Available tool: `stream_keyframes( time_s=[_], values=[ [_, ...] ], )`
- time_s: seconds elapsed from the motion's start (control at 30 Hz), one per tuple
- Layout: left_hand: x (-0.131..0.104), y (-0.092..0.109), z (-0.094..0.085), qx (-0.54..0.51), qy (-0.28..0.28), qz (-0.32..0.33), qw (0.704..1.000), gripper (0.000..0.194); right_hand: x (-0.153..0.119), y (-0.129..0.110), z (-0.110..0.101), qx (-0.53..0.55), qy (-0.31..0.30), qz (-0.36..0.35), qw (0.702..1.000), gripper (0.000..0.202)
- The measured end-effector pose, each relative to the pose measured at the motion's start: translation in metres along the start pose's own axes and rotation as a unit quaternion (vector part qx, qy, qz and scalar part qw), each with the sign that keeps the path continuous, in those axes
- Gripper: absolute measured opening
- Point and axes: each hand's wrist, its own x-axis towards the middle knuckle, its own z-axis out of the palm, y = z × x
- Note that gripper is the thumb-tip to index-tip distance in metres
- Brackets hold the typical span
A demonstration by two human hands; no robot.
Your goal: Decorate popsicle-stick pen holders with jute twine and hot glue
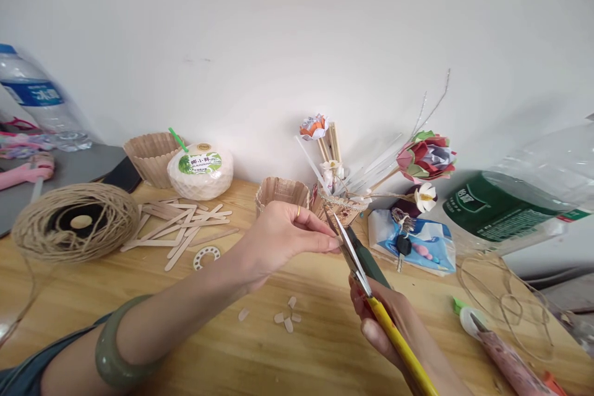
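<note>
My right hand is closed around yellow-handled scissors, their silver blades pointing up and away from me and slightly apart. Close beside the blades, my left hand pinches thumb and fingers together. Whatever lies between those fingertips is too small and covered to make out. Below both hands, several short rounded pieces of wooden stick lie on the wooden table. A loose pile of craft sticks lies left of my left hand, near a white ring with holes.
At left are a twine spool, a pink glue gun and a water bottle. Stick cups and a wrapped coconut stand along the wall. Paper flowers, a tissue pack with keys and a large bottle are at right.
</note>
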Motion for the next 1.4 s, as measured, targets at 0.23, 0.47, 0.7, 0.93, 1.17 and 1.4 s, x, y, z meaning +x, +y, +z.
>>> stream_keyframes(
  time_s=[0.23, 0.47, 0.7, 0.93, 1.17, 1.4],
  values=[
    [-0.0002, 0.001, -0.0004, 0.003, 0.002, -0.003, 1.0, 0.008, 0.0007, -0.0062, -0.0001, -0.002, 0.009, -0.013, 1.0, 0.059],
    [0.0002, -0.0002, -0.0008, -0.002, 0.0, -0.002, 1.0, 0.009, 0.0005, -0.0021, 0.0002, 0.0, 0.019, -0.016, 1.0, 0.06],
    [-0.001, 0.0002, -0.0004, -0.002, -0.001, -0.002, 1.0, 0.009, 0.0015, -0.0001, 0.0005, 0.008, 0.02, -0.015, 1.0, 0.059],
    [0.0006, -0.0001, 0.0002, 0.004, -0.003, -0.001, 1.0, 0.008, 0.001, -0.0014, -0.0004, -0.011, 0.011, -0.016, 1.0, 0.057],
    [-0.0007, 0.0022, 0.0003, -0.004, -0.01, -0.015, 1.0, 0.006, -0.0003, -0.0046, 0.0006, -0.035, 0.025, -0.016, 0.999, 0.057],
    [-0.0006, 0.003, -0.0019, 0.005, -0.011, -0.001, 1.0, 0.005, -0.0011, -0.0049, 0.0055, 0.027, 0.048, 0.011, 0.998, 0.055]
  ],
)
